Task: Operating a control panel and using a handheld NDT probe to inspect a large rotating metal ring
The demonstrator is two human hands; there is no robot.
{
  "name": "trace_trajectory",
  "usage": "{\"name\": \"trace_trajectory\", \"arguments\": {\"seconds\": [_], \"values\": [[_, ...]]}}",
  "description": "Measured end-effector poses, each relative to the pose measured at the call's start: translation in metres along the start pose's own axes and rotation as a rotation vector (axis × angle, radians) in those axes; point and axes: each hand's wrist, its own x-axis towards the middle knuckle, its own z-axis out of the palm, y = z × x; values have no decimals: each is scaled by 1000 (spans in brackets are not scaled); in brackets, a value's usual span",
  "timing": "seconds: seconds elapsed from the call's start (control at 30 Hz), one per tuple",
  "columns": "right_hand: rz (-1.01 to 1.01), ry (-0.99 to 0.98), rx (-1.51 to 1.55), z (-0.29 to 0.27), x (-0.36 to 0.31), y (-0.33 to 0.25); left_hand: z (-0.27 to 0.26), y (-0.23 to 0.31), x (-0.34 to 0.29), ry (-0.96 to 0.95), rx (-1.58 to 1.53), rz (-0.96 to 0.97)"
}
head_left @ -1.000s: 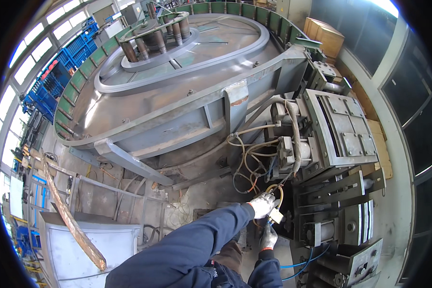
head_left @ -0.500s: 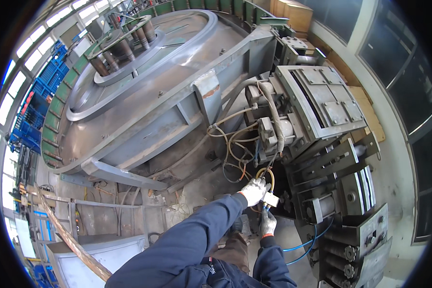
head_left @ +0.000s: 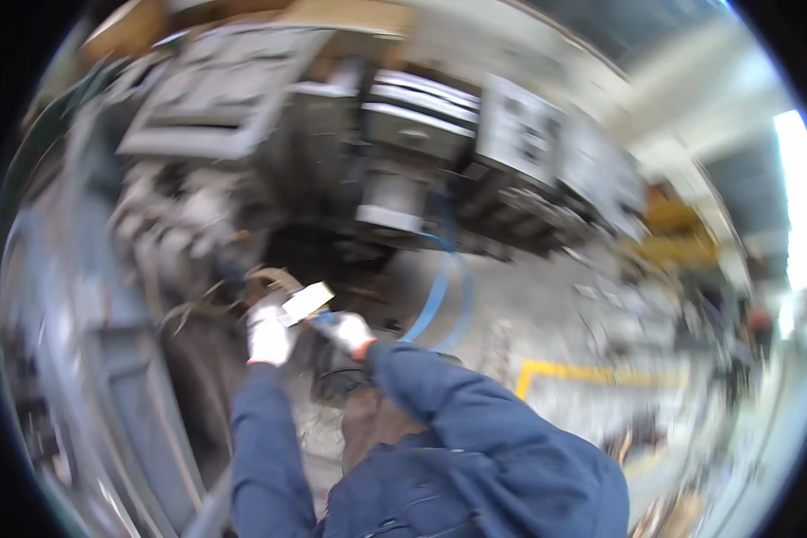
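Observation:
In both gloved hands I have a small pale rectangular block [head_left: 307,303], tilted in front of me. Its near left side meets my left hand [head_left: 271,334], whose fingers look closed on it, though motion blurs them. A tan hose [head_left: 276,276] curves from behind the block toward the machine. My right hand [head_left: 351,332] is closed just right of the block, round a short blue piece [head_left: 325,317] that looks like a hose end. To the right, a blue hose [head_left: 432,309] loops down behind my right forearm.
Grey machinery [head_left: 412,134] with plates and cylinders stands along the far side. A steel frame [head_left: 139,377] rises at the left, near loose thin hoses [head_left: 184,309]. Yellow floor marking [head_left: 592,374] lies on the concrete to the right.
My view has swung to the right, so the machinery now sits further left and more floor shows. Both hands stay at the pale block; the picture is now blurred.

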Motion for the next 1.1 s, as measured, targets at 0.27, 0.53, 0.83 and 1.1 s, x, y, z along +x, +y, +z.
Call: {"name": "trace_trajectory", "arguments": {"seconds": [0.27, 0.53, 0.83, 1.1], "values": [[70, 28, -530, 19, -7, 49, 61, -68, 11, -157, 185, 52], [47, 5, -665, 9, -32, 40, 72, -111, 12, -143, 277, 83], [-12, 188, -689, 22, -25, 46, 87, -146, 30, -80, 221, 224], [30, 169, -718, 31, -25, 45, 77, -131, 25, -143, 219, 174]]}}
